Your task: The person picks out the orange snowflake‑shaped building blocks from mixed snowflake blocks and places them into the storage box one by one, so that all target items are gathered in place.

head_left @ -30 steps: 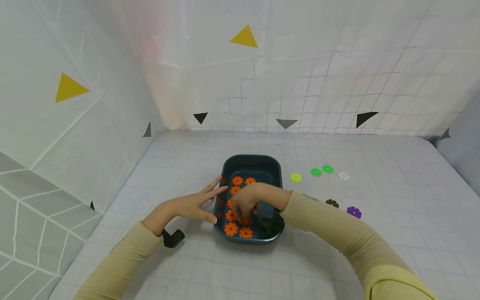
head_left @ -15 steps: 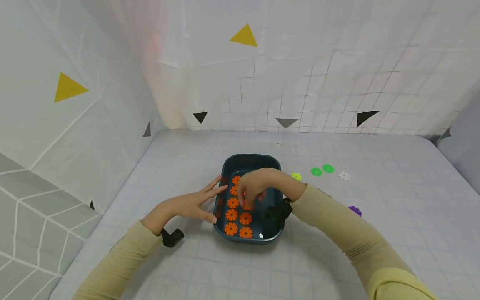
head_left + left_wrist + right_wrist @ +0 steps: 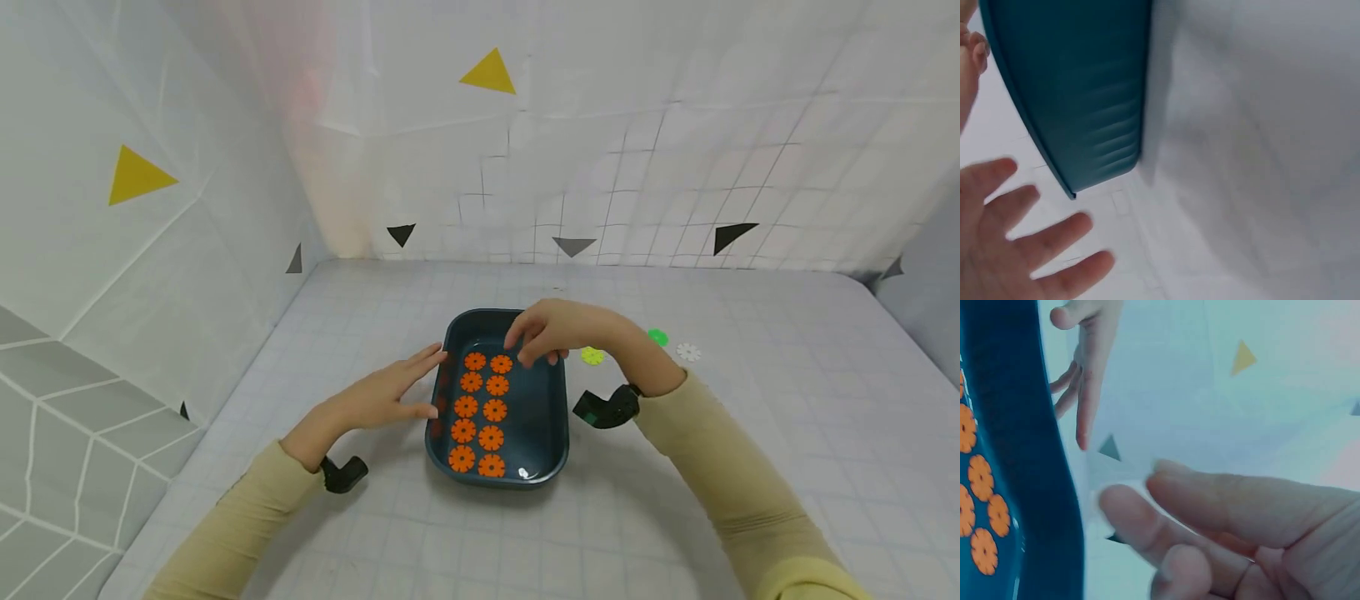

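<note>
A dark blue tray (image 3: 540, 425) stands on the table in the head view. Inside it, several orange flower-shaped plastic discs (image 3: 495, 410) lie flat in two columns along the left half. My left hand (image 3: 378, 396) hovers beside the tray's left wall, fingers spread; the left wrist view has these fingers (image 3: 1054, 237) apart from the tray side. Over the tray's back right rim is my right hand (image 3: 562, 327), its fingers loosely bent. Nothing shows between its thumb and fingers (image 3: 1229, 506) in the right wrist view.
Right of the tray lie a yellow-green disc (image 3: 592, 356), a green disc (image 3: 657, 337) and a white disc (image 3: 688, 352). My right forearm covers part of the table there. A white sheet wall (image 3: 420, 183) stands behind the table.
My right hand has risen out of the tray and moved back and right, uncovering the orange discs. The left hand has eased off the tray's left rim. My right arm now hides the purple disc.
</note>
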`<state>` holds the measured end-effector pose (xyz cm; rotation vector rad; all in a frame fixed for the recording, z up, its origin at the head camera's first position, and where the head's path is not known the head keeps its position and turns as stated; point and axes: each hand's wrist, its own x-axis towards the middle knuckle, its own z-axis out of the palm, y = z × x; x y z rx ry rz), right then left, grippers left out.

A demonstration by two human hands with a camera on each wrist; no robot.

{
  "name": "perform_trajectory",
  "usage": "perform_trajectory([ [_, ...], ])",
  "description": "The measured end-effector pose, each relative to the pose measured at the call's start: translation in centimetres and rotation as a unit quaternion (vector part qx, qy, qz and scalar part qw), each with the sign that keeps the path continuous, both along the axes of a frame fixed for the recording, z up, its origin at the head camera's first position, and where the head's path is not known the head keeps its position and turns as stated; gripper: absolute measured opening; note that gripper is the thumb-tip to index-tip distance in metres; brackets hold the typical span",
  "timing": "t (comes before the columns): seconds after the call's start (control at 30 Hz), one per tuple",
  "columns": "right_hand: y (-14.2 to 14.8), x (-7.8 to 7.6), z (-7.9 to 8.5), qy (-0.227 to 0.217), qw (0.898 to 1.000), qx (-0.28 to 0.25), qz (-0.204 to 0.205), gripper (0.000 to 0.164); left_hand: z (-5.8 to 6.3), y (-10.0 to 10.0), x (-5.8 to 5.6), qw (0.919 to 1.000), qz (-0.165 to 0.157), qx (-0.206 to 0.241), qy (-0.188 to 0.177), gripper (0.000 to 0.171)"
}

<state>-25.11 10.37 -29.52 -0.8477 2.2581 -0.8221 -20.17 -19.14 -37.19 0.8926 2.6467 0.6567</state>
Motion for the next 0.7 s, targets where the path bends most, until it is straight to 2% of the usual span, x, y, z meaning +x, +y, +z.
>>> perform_trajectory([
  [0.13,2.1,0.6,0.7,0.017,0.997,-0.038,-0.061,0.031,0.4,0.0,0.0,0.9952,0.028,0.000,0.094,0.077],
  [0.27,4.2,1.7,1.3,0.045,0.990,-0.063,-0.114,0.031,0.8,0.0,0.2,0.9853,0.055,0.018,0.161,0.071],
  [0.4,6.2,3.1,1.5,0.085,0.980,-0.082,-0.160,0.031,1.0,-0.2,0.4,0.9764,0.085,0.030,0.196,0.064],
  [0.5,7.7,4.2,1.1,0.151,0.969,-0.079,-0.179,0.030,0.9,-0.6,0.8,0.9709,0.110,0.028,0.211,0.064],
  [0.57,8.6,4.9,0.6,0.221,0.955,-0.074,-0.182,0.027,0.9,-1.0,1.0,0.9679,0.128,0.020,0.215,0.064],
  [0.6,9.1,5.3,0.3,0.261,0.945,-0.071,-0.184,0.026,0.9,-1.2,1.2,0.9672,0.137,0.014,0.213,0.065],
  [0.7,10.7,6.4,-0.6,0.379,0.903,-0.074,-0.192,0.026,0.9,-1.9,1.4,0.9654,0.161,-0.003,0.205,0.068],
])
